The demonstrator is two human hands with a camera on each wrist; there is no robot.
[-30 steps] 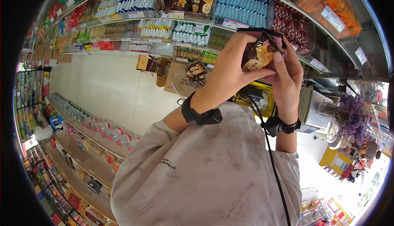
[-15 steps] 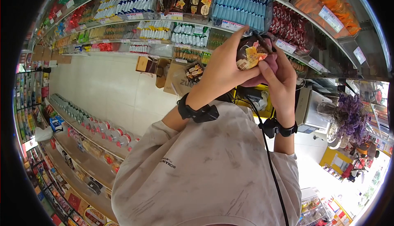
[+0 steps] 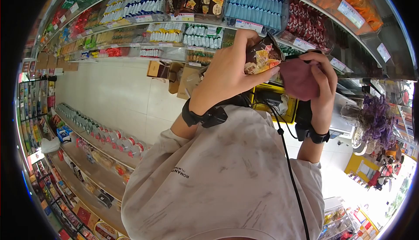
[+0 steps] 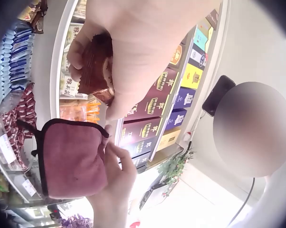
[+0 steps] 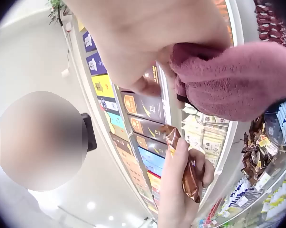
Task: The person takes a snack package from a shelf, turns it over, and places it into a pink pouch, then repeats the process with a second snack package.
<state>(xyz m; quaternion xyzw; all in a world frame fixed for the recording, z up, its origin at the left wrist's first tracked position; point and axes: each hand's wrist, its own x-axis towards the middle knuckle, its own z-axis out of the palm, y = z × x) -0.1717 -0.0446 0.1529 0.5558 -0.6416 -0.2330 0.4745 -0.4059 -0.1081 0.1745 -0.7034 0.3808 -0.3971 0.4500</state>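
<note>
In the head view my left hand [image 3: 229, 72] holds a dark brown snack packet [image 3: 263, 58] with yellow and orange print, up in front of the snack shelves. My right hand [image 3: 325, 76] grips a mauve cloth [image 3: 300, 81] with black edging just to the right of the packet. Seen from the left wrist, the packet [image 4: 96, 71] sits between thumb and curled fingers, while the cloth [image 4: 74, 159] hangs spread below it. The right wrist view shows the cloth [image 5: 238, 80] bunched under the right hand, apart from the packet [image 5: 191, 180].
Shelves of wrapped snacks in clear bins [image 3: 255, 11] run along the far side, with price tags on their edges. Below the hands is a yellow basket [image 3: 288, 117]. A black cable [image 3: 293, 174] hangs along the shirt. Large bottles [image 3: 115, 142] line a low shelf at left.
The cloth was against the packet, with both hands together. Now my right hand has drawn the cloth away to the right, and my left hand keeps the packet, slightly left of before.
</note>
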